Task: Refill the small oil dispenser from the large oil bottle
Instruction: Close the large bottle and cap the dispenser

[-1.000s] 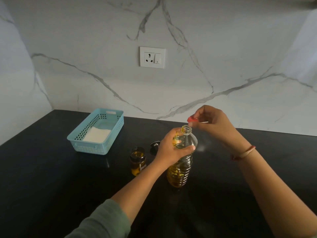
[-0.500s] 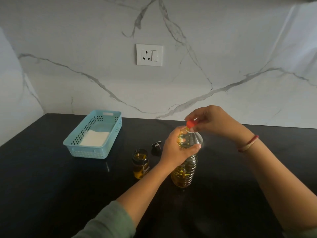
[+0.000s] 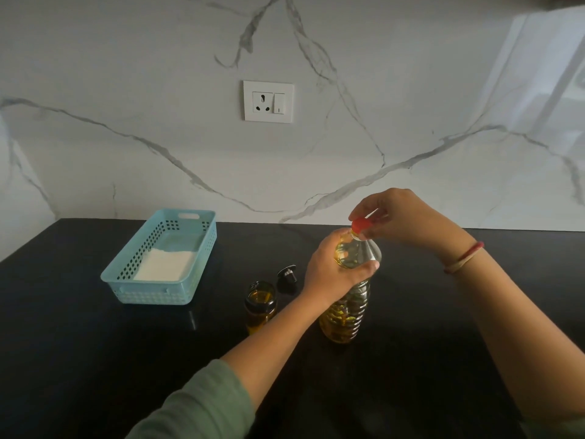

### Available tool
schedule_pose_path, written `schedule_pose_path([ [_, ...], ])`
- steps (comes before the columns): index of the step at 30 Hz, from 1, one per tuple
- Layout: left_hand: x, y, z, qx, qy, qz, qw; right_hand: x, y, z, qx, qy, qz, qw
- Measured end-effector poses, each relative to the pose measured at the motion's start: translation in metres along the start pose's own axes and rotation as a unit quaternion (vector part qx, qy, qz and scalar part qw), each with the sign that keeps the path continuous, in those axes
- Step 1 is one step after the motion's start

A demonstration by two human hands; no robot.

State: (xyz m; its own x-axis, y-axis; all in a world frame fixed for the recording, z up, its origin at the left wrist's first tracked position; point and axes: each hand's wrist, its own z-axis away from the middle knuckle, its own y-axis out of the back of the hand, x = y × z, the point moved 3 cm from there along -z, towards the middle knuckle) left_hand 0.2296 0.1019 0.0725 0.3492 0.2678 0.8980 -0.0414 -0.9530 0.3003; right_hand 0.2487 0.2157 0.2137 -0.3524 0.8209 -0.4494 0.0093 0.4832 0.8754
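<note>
Sleeve: green sleeve (image 3: 202, 403) on left forearm, bottom edge, nearest the camera.
Bench: black glossy bench (image 3: 95, 359); everything below stands or lies on it.
Writing: any print on bottle & dispenser too small/blurred to read; no brand made out.
Bottle: big clear ribbed oil bottle (image 3: 345, 315), upright, centre-right of bench. Yellow oil inside; exact level hidden by the hand.
Left hand: left hand (image 3: 332, 270) wrapped round bottle's shoulder, fingers & thumb curled on it, grasping firmly.
Dispenser: small dark glass oil dispenser (image 3: 260, 307), upright, just left of bottle, not touching it. Top is open; yellow oil shows at the mouth & lower down.
Stopper: black stopper (image 3: 287, 278) lying on bench just behind dispenser, btwn it & left hand; off the dispenser.
Cap: red cap (image 3: 361, 224) sits on bottle's mouth.
Right hand: right hand (image 3: 402, 217) comes from the right, fingertips pinching the red cap from above. Red & pale bands (image 3: 465, 258) on that wrist.
Basket: pale blue plastic basket (image 3: 152, 289) w/ perforated sides, left side of bench, well apart from bottle. Holds a flat white sheet (image 3: 164, 264) (cloth or paper, can't tell) in its near half.
Wall: white marble wall (image 3: 126, 74) w/ grey veins, behind bench.
Socket: white plate (image 3: 268, 102) on wall, one socket & one switch, above dispenser.
</note>
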Motion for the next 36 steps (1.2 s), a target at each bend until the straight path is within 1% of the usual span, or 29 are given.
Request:
schedule_pose_path([
  [4, 0.003, 0.003, 0.001, -0.002, 0.003, -0.008, 1.000, -0.003, 0.000, -0.002, -0.006, -0.008, 0.008, 1.000],
  [9, 0.013, 0.000, 0.002, 0.000, -0.015, -0.052, 0.999, -0.002, 0.003, -0.001, -0.008, -0.029, 0.037, 0.999],
  [15, 0.022, -0.018, 0.001, -0.009, -0.023, -0.047, 0.999, 0.005, 0.015, 0.005, -0.026, -0.048, 0.074, 0.996],
  [23, 0.023, -0.030, -0.004, -0.015, -0.042, -0.041, 0.998, 0.016, 0.017, 0.008, 0.008, -0.060, 0.090, 0.994],
  [27, 0.021, -0.032, -0.004, -0.009, -0.055, -0.043, 0.998, 0.016, 0.017, 0.005, 0.034, -0.065, 0.136, 0.988],
  [29, 0.022, -0.031, -0.004, -0.009, -0.060, -0.032, 0.998, 0.016, 0.016, 0.003, 0.060, -0.083, 0.164, 0.981],
  [33, 0.025, -0.027, -0.004, -0.013, -0.077, -0.002, 0.997, 0.014, 0.010, 0.000, 0.093, -0.144, 0.266, 0.948],
  [34, 0.025, -0.027, -0.003, -0.016, -0.078, 0.001, 0.997, 0.015, 0.010, 0.002, 0.092, -0.156, 0.269, 0.946],
  [36, 0.024, -0.028, -0.004, -0.015, -0.075, -0.004, 0.997, 0.016, 0.014, 0.005, 0.069, -0.167, 0.246, 0.952],
])
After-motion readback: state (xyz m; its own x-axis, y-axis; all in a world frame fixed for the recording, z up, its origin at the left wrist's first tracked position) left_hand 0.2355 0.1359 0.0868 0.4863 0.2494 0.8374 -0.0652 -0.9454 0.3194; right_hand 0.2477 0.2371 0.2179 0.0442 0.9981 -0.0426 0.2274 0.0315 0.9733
